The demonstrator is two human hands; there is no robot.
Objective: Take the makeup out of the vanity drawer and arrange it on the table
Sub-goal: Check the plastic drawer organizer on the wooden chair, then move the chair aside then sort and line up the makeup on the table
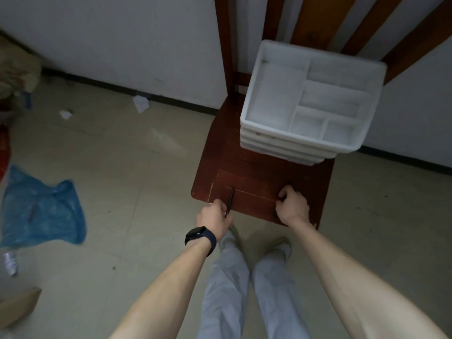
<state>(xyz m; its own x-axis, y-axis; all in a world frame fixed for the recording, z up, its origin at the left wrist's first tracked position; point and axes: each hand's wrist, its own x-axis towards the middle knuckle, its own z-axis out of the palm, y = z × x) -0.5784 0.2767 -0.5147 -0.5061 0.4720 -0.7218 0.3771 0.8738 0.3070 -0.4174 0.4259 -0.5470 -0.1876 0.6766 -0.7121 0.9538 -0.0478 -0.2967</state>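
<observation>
A white stack of divided drawer trays (310,143) stands at the back of a dark red wooden chair seat (259,177); the top tray's compartments look bare. My left hand (215,217) is at the seat's front left edge and pinches a thin black makeup pencil (230,199) whose tip points away over the seat. My right hand (292,204) rests on the seat near its front right, fingers curled under; whether it holds anything is hidden. A dark watch sits on my left wrist.
The chair back (318,20) rises against a white wall. On the tiled floor to the left lie a blue plastic bag (41,209), scraps of white paper (140,102) and a cardboard piece (17,307). My legs stand just in front of the chair.
</observation>
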